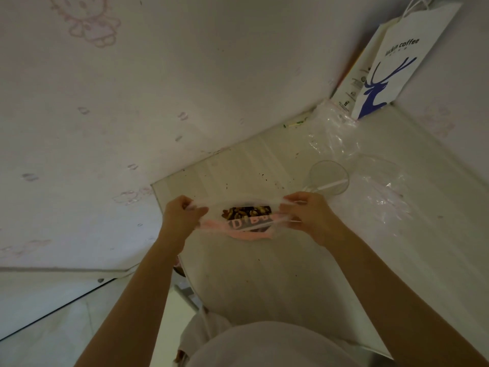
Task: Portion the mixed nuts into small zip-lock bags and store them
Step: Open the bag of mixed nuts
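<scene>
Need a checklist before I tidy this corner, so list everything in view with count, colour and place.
zip-lock bag: one, clear with a pink band, held up between both hands over the table
mixed nuts: one portion, brown, inside the zip-lock bag
clear cup: one, transparent, on the table just beyond the right hand, a white stick across it
loose plastic bags: crumpled, count unclear, clear, on the table's far right
paper bag: one, white with a blue deer, upright in the far corner
table: one, white, dotted with dark crumbs
left hand: one, pinches the bag's left end
right hand: one, pinches the bag's right end
</scene>
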